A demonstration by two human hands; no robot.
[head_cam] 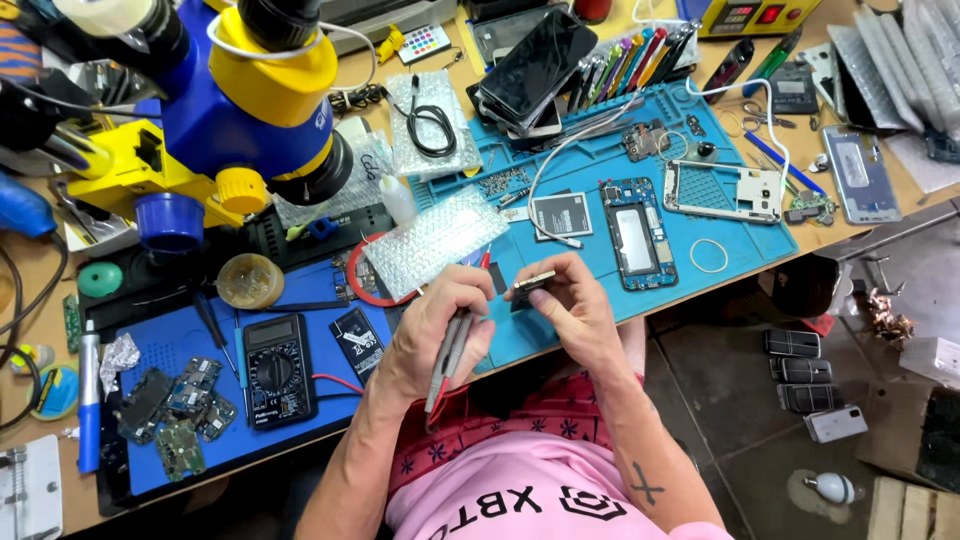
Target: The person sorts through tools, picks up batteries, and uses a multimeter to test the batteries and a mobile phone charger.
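My left hand (435, 325) grips a pair of thin multimeter probes (447, 362), one red and one dark, with their tips pointing up toward a small dark part. My right hand (578, 305) pinches that small dark phone part (528, 287) with a gold edge, just above the front edge of the blue work mat (700, 275). The two hands are close together, and the probe tips sit right beside the part. A black multimeter (277, 368) lies to the left on a darker blue mat (165, 345).
An opened phone frame (637, 232), a white phone midframe (722, 190) and a battery (560, 214) lie on the blue mat. A blue-and-yellow microscope (240, 110) looms at top left. Circuit boards (180, 405), stacked phones (535, 70), bubble wrap (432, 240) and several tools crowd the bench.
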